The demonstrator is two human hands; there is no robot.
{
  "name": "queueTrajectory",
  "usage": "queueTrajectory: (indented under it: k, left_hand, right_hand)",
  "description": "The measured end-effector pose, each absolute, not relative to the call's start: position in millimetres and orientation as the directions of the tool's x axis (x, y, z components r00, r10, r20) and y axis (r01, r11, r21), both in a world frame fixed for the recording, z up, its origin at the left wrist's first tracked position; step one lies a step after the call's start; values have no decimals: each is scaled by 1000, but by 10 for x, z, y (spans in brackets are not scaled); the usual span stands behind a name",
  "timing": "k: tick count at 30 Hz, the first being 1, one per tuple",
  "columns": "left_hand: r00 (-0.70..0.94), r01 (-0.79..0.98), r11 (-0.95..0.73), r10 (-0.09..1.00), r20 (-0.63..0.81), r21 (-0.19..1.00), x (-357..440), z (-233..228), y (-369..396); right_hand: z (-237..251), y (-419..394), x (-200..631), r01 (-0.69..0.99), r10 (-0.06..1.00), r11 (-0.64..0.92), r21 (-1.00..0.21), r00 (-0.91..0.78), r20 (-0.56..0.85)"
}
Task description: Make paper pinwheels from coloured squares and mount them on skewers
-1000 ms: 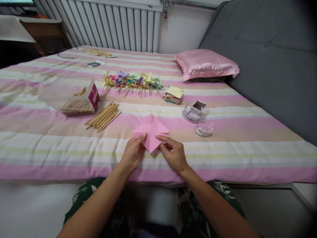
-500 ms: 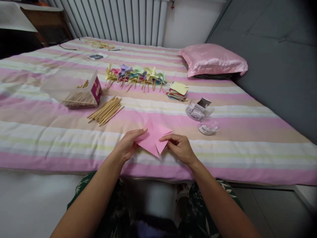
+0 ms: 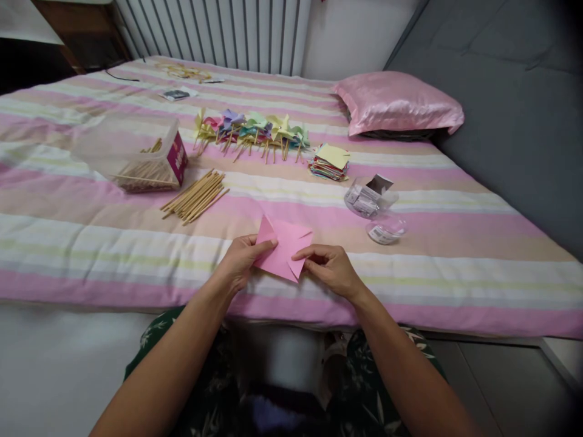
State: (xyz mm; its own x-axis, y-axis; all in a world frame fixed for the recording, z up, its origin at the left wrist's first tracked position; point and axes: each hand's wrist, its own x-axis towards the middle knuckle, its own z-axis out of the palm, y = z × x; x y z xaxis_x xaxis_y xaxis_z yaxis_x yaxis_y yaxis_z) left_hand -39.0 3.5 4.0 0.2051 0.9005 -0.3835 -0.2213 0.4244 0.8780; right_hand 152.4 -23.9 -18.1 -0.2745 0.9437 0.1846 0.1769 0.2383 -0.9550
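A pink sheet of paper (image 3: 282,247), cut and partly folded, is held just above the near edge of the striped bed (image 3: 113,255). My left hand (image 3: 241,261) pinches its left side with the thumb on top. My right hand (image 3: 330,269) grips its right corner between thumb and fingers. One flap stands up at the paper's top left.
Loose wooden sticks (image 3: 195,197) lie beside a clear box of sticks (image 3: 136,159). A row of paper pinwheels (image 3: 252,133), a stack of coloured paper (image 3: 330,162) and two small clear containers (image 3: 378,209) lie further back. A pink pillow (image 3: 396,103) rests against the grey headboard.
Both hands lifted the pink paper off the bed and drew it nearer; a flap on its left is now folded up.
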Motion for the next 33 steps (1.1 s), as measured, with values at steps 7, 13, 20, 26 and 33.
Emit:
queueTrajectory:
  k: [7,13,20,26,33]
  left_hand:
    - [239,-180,434,890,-389,883,-411,73,17]
    - [245,-173,443,885,-397,880,-398,71,8]
    - [259,-112,423,886,-384,899,-372,28,-25]
    - [275,-123,418,886,-374,900,-350,45,-22]
    - [305,-129,412,882,-359,902,-355,35,-20]
  right_hand:
    - [-140,-231,1543,118,942,192,-974,-301,149]
    - [-103,-234,1528,139,942,195,-971,-303,146]
    - [-116,-242,1491,297,942,225,-928,-308,130]
    - [-180,-250,1452,306,963,176,-936,-249,100]
    - [-185,-254,1437,304,974,142,-942,-214,78]
